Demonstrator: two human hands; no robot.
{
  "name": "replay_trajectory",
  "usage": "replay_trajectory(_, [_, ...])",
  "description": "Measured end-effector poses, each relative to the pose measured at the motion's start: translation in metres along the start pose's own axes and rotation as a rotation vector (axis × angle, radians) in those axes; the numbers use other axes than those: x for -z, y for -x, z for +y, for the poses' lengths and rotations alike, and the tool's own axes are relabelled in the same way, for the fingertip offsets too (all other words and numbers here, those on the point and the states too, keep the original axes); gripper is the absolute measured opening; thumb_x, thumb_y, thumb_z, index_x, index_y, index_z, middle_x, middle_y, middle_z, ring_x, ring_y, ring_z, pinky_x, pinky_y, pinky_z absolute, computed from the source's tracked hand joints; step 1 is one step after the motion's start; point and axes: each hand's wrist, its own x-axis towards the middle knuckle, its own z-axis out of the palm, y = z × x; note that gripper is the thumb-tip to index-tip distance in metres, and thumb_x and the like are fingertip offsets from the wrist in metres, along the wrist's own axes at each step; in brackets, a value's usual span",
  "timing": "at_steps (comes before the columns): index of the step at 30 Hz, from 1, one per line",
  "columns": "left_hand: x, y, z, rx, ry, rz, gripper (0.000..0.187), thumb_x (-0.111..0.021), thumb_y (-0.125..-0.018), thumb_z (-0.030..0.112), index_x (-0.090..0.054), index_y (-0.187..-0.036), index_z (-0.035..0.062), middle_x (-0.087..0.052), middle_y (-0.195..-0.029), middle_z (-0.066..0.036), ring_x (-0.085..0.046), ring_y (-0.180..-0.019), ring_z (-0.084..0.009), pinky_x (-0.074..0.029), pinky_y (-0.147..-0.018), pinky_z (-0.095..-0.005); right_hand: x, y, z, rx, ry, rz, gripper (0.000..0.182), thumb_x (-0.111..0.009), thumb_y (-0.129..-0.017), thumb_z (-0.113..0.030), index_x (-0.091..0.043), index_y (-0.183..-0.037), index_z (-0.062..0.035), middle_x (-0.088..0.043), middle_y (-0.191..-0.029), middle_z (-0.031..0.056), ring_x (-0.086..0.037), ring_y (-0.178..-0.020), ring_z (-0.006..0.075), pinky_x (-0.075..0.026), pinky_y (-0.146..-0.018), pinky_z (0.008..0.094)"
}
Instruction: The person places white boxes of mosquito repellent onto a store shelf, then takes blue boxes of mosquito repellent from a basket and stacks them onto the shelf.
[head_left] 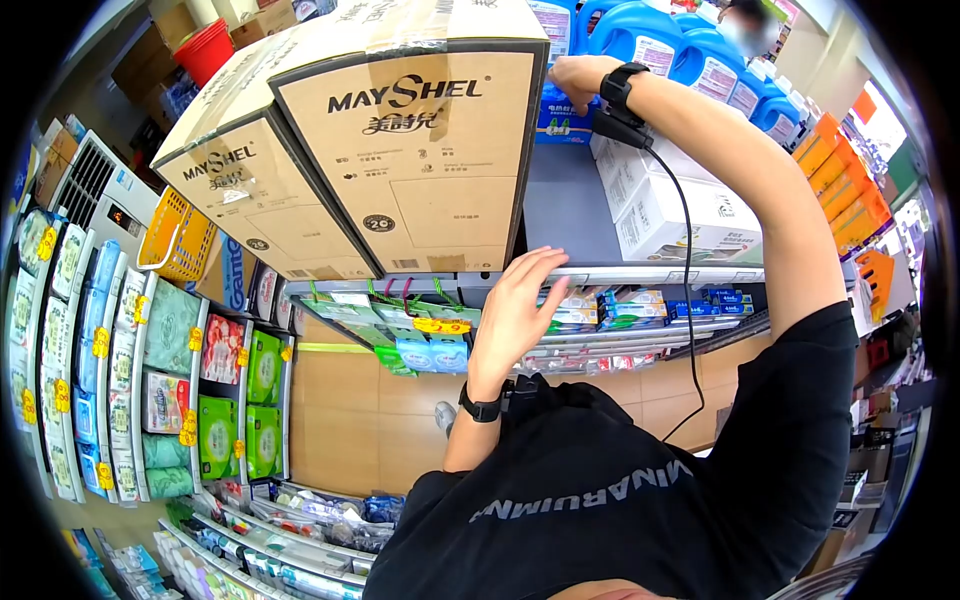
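My left hand (518,308) is at the front edge of the grey shelf top (570,215), fingers spread and holding nothing. Farther back, my right hand (582,80) is bent over a small blue box (563,120), with its fingers close together on the box's upper part. Its far fingertips are partly hidden. Two large cardboard cartons, a front one (430,160) and a left one (255,195), stand left of the blue box. White boxes (680,215) sit to its right, below my right forearm. A black cable (688,260) hangs from a device near my right wrist.
Blue detergent bottles (650,45) stand behind the shelf top. Packaged goods (635,308) fill the shelf below. At the left are a yellow basket (178,235), a red bucket (205,52) and shelves of tissue packs (218,435). Orange boxes (840,185) stand at the right.
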Motion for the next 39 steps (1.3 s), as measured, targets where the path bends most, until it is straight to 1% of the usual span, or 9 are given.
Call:
replay_trajectory(10, [0.001, -0.001, 0.006, 0.019, -0.011, -0.012, 0.029, -0.073, -0.093, 0.01, -0.07, -0.12, 0.0009, -0.071, -0.126, -0.015, -0.063, -0.126, -0.034, -0.051, -0.105, -0.0419, 0.027, 0.018, -0.005, -0.059, 0.033, -0.101, 0.043, -0.085, -0.082, -0.03, -0.077, -0.117, -0.0051, -0.075, -0.12, 0.0153, -0.072, -0.109, 0.0336, -0.059, -0.091, 0.0443])
replay_trajectory(14, [0.003, -0.003, 0.013, -0.004, -0.045, 0.0, 0.029, -0.073, -0.093, 0.01, -0.07, -0.12, 0.0013, -0.07, -0.127, -0.016, -0.062, -0.127, -0.0345, -0.05, -0.106, -0.0425, 0.054, 0.057, 0.003, 0.042, -0.123, 0.162, 0.051, -0.076, -0.092, -0.042, -0.075, -0.114, 0.0042, -0.074, -0.113, 0.0216, -0.072, -0.105, 0.0378, -0.057, -0.093, 0.0443])
replay_trajectory(16, [0.006, -0.005, 0.019, -0.038, -0.05, 0.011, 0.029, -0.071, -0.094, 0.011, -0.069, -0.12, 0.0006, -0.069, -0.128, -0.016, -0.061, -0.128, -0.0342, -0.05, -0.106, -0.0424, 0.06, 0.081, 0.006, 0.07, -0.146, 0.199, 0.064, -0.071, -0.095, -0.043, -0.059, -0.132, 0.008, -0.072, -0.112, 0.0254, -0.071, -0.106, 0.0386, -0.057, -0.091, 0.0445])
replay_trajectory(20, [0.013, -0.004, 0.037, -0.024, 0.02, 0.036, 0.03, -0.073, -0.091, 0.006, -0.07, -0.121, 0.0016, -0.07, -0.129, -0.015, -0.063, -0.127, -0.0328, -0.049, -0.107, -0.0408, 0.069, 0.186, 0.004, 0.219, -0.339, 0.449, 0.053, -0.068, -0.096, -0.038, -0.06, -0.131, 0.002, -0.07, -0.117, 0.0271, -0.07, -0.107, 0.0374, -0.055, -0.093, 0.0446])
replay_trajectory(24, [0.031, -0.001, 0.067, -0.107, 0.091, 0.071, 0.036, -0.07, -0.088, -0.001, -0.07, -0.124, 0.0007, -0.069, -0.133, -0.016, -0.064, -0.127, -0.0314, -0.048, -0.108, -0.0412, 0.029, 0.291, -0.013, 0.306, -0.572, 0.986, 0.044, -0.067, -0.096, -0.022, -0.059, -0.134, 0.0001, -0.069, -0.123, 0.0219, -0.068, -0.114, 0.0345, -0.052, -0.098, 0.0413])
replay_trajectory(26, [0.04, 0.002, 0.079, -0.11, 0.178, 0.13, 0.037, -0.067, -0.088, -0.001, -0.069, -0.125, -0.002, -0.068, -0.134, -0.021, -0.063, -0.127, -0.0321, -0.046, -0.109, -0.0409, 0.009, 0.347, -0.035, 0.2, -0.758, 0.98, 0.047, -0.066, -0.091, -0.013, -0.059, -0.134, 0.0045, -0.069, -0.126, 0.0212, -0.068, -0.116, 0.0337, -0.051, -0.099, 0.0406])
replay_trajectory(30, [0.044, 0.015, 0.085, -0.163, 0.263, 0.203, 0.04, -0.067, -0.086, -0.003, -0.067, -0.126, -0.0081, -0.065, -0.136, -0.027, -0.065, -0.124, -0.035, -0.048, -0.107, -0.0412, -0.071, 0.388, -0.07, 0.441, -1.263, 0.905, 0.061, -0.073, -0.078, 0.001, -0.058, -0.137, 0.0062, -0.067, -0.13, 0.0245, -0.066, -0.118, 0.0375, -0.051, -0.101, 0.0431])
replay_trajectory(34, [0.044, 0.032, 0.088, -0.064, 0.355, 0.223, 0.041, -0.067, -0.088, 0.001, -0.066, -0.127, -0.01, -0.065, -0.135, -0.029, -0.064, -0.126, -0.0352, -0.046, -0.11, -0.0427, -0.139, 0.372, -0.115, 0.594, -1.355, 0.989, 0.073, -0.071, -0.081, -0.003, -0.044, -0.149, 0.0073, -0.059, -0.138, 0.0345, -0.065, -0.12, 0.0429, -0.05, -0.101, 0.0503])
replay_trajectory(39, [0.048, 0.05, 0.094, -0.013, 0.342, 0.223, 0.038, -0.065, -0.091, 0.001, -0.065, -0.127, -0.0098, -0.066, -0.133, -0.029, -0.064, -0.126, -0.0367, -0.046, -0.109, -0.0431, -0.156, 0.359, -0.136, 0.591, -1.614, 0.869, 0.073, -0.07, -0.085, -0.004, -0.042, -0.152, -0.0002, -0.059, -0.141, 0.0306, -0.066, -0.12, 0.04, -0.051, -0.103, 0.0486])
